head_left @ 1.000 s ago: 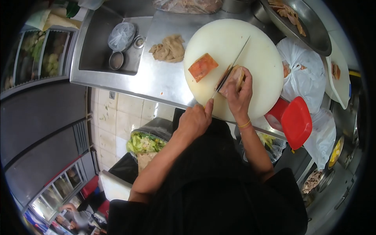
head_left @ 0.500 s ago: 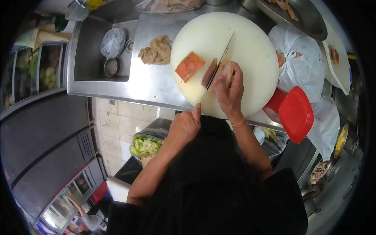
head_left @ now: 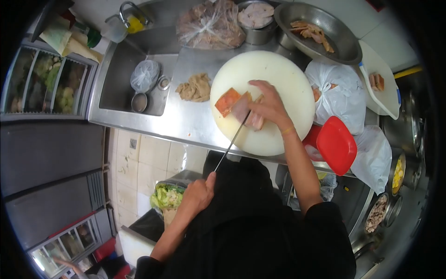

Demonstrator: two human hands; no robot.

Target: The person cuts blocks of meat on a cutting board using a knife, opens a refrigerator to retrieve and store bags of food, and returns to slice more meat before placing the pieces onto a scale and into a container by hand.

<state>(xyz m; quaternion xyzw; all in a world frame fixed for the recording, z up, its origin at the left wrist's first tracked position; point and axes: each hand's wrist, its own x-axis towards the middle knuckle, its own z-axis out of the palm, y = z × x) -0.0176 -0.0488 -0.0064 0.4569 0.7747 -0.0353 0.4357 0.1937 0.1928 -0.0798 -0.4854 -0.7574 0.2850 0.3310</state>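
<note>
My left hand (head_left: pixel 200 193) is closed round the handle of a long knife (head_left: pixel 232 142), whose blade points up and right, its tip at the meat beside my right thumb. My right hand (head_left: pixel 269 106) is over the white round cutting board (head_left: pixel 283 135), fingers spread and slightly blurred, the thumb side touching the cut meat. A pale slice of meat (head_left: pixel 240 108) leans against an orange-skinned piece (head_left: pixel 227 101) to its left. Another pale piece (head_left: pixel 255 122) lies under and below my right thumb. My hand partly hides the meat.
A crumpled brown cloth (head_left: pixel 194 88) and a sink (head_left: pixel 134 109) are left of the board. Behind it are bagged meat (head_left: pixel 209 28) and a metal bowl (head_left: pixel 346 50). A white bag (head_left: pixel 339 100) and red container (head_left: pixel 337 145) stand right.
The knife has moved down and left, its blade no longer across the board. My right hand has opened from its grip on the meat, and the pieces now lie spread against the orange-skinned one.
</note>
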